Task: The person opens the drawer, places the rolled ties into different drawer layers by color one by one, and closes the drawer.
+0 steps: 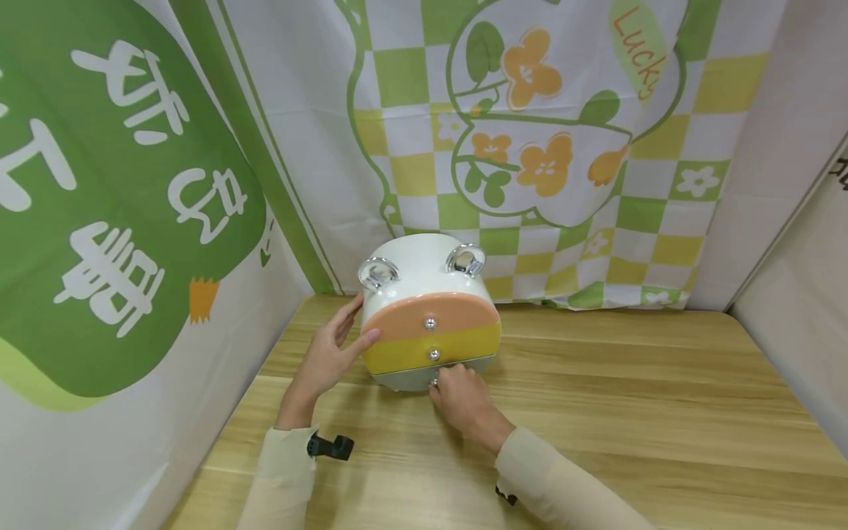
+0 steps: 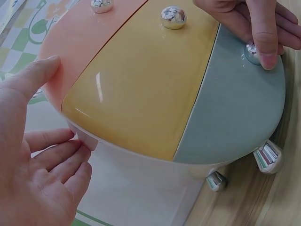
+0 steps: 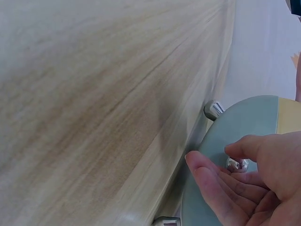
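A small rounded chest of drawers [image 1: 424, 259] with a white body stands on the table. Its front has a peach drawer [image 1: 400, 318], a yellow drawer [image 1: 397, 355] and a grey-green bottom drawer [image 2: 230, 108], each with a silver ball knob. My left hand [image 1: 324, 359] rests against the chest's left side, thumb on the edge of the peach front, fingers fairly straight. With thumb and fingers, my right hand [image 1: 464, 397] pinches the bottom drawer's knob [image 3: 237, 164]. In the head view that hand hides much of the knob.
Two shiny silver ear-like loops [image 1: 379, 274] stick up from the chest's top, and silver feet [image 2: 268, 156] hold it off the wooden table [image 1: 616, 397]. Behind hangs a green-and-white patterned cloth [image 1: 530, 221]. A printed cloth wall [image 1: 199, 383] runs along the left.
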`<action>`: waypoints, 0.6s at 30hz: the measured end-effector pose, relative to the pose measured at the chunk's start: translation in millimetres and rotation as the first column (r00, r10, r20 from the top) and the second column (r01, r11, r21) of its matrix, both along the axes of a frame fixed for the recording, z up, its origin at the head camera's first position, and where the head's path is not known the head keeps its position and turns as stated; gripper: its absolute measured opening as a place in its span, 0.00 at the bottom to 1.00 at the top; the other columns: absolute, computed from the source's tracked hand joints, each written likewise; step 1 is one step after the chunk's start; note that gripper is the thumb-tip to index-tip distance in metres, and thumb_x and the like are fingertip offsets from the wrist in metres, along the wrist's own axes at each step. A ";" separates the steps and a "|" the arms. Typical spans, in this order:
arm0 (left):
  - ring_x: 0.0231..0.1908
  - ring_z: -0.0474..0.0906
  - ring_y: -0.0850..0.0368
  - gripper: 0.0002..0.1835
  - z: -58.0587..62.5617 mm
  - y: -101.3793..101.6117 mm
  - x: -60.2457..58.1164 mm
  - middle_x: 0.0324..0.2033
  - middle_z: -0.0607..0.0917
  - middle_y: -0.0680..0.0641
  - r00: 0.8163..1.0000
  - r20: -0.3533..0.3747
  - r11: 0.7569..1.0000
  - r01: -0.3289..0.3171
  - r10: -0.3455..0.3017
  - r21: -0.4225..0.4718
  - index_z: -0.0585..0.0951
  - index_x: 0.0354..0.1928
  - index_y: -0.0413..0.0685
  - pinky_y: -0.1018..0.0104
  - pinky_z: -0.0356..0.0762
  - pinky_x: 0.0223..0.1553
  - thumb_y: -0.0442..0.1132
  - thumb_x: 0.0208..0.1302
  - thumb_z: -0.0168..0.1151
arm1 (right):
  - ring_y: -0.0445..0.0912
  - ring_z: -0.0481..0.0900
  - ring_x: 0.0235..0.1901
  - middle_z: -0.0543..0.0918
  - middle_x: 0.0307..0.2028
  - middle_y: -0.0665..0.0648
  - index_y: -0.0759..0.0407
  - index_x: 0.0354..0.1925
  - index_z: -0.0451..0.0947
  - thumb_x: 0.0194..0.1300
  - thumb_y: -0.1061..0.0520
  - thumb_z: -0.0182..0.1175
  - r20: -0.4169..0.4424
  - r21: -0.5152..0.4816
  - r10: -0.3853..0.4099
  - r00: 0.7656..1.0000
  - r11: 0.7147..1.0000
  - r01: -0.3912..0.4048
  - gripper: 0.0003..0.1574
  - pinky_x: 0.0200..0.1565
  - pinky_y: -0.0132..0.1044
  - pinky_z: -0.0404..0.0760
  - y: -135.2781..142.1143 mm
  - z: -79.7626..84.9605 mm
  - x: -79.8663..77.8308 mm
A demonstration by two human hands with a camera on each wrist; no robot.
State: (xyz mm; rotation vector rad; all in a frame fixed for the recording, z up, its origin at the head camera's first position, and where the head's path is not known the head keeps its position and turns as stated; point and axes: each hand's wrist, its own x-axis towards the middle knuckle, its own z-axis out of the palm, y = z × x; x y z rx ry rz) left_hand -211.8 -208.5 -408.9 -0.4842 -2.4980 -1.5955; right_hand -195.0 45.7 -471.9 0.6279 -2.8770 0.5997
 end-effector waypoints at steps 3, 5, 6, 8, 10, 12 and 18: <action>0.84 0.53 0.45 0.43 -0.9 0.1 -0.4 0.84 0.59 0.47 1.000 0.001 1.000 0.000 0.000 0.001 0.58 0.84 0.47 0.46 0.53 0.84 0.49 0.75 0.67 | 0.41 0.68 0.17 0.68 0.15 0.48 0.49 0.13 0.64 0.71 0.58 0.64 -0.002 -0.003 0.003 1.000 1.000 -0.003 0.31 0.17 0.34 0.72 0.0 -0.3 -0.8; 0.84 0.53 0.45 0.43 -0.9 0.3 -0.3 0.84 0.59 0.46 1.000 0.002 1.000 0.000 0.000 0.002 0.58 0.84 0.47 0.45 0.53 0.84 0.49 0.75 0.67 | 0.41 0.67 0.16 0.67 0.15 0.47 0.48 0.13 0.62 0.71 0.58 0.64 -0.003 -0.004 0.004 1.000 1.000 -0.004 0.32 0.17 0.34 0.71 0.0 -0.2 -0.9; 0.84 0.53 0.44 0.43 -0.7 0.4 -0.2 0.84 0.59 0.46 1.000 0.002 1.000 -0.001 0.001 0.001 0.58 0.84 0.48 0.45 0.53 0.84 0.49 0.75 0.67 | 0.41 0.66 0.16 0.66 0.14 0.47 0.48 0.13 0.62 0.71 0.58 0.64 0.001 -0.008 0.004 1.000 1.000 -0.004 0.32 0.17 0.33 0.70 0.0 -0.1 -0.9; 0.84 0.53 0.43 0.43 -0.1 0.6 0.5 0.84 0.59 0.46 1.000 0.001 1.000 -0.004 0.004 0.000 0.58 0.84 0.48 0.44 0.52 0.84 0.49 0.75 0.67 | 0.40 0.65 0.16 0.65 0.14 0.46 0.48 0.13 0.60 0.71 0.58 0.64 0.010 -0.011 0.005 1.000 1.000 -0.005 0.33 0.17 0.32 0.69 -0.2 0.4 -1.0; 0.84 0.53 0.44 0.43 0.1 0.4 0.8 0.84 0.59 0.46 1.000 0.001 1.000 -0.008 0.008 -0.004 0.59 0.84 0.50 0.45 0.53 0.84 0.49 0.75 0.67 | 0.40 0.65 0.16 0.64 0.14 0.46 0.47 0.13 0.59 0.71 0.57 0.64 0.016 -0.007 0.002 1.000 1.000 -0.002 0.33 0.17 0.32 0.68 -0.7 0.6 -1.0; 0.84 0.53 0.44 0.42 0.2 -0.1 0.7 0.84 0.59 0.46 1.000 -0.001 1.000 -0.011 0.011 -0.006 0.59 0.84 0.50 0.45 0.52 0.84 0.48 0.75 0.67 | 0.40 0.64 0.15 0.64 0.14 0.46 0.48 0.14 0.59 0.72 0.57 0.64 0.021 -0.002 -0.001 1.000 1.000 0.001 0.33 0.16 0.31 0.68 -1.2 0.9 -1.2; 0.83 0.55 0.45 0.42 1.9 0.1 1.9 0.83 0.61 0.47 1.000 -0.008 1.000 -0.012 0.012 -0.012 0.61 0.83 0.50 0.48 0.54 0.84 0.49 0.74 0.68 | 0.41 0.68 0.17 0.69 0.14 0.48 0.49 0.13 0.63 0.71 0.56 0.64 0.031 0.003 -0.013 0.999 1.000 0.013 0.32 0.17 0.34 0.72 -2.0 2.0 -2.1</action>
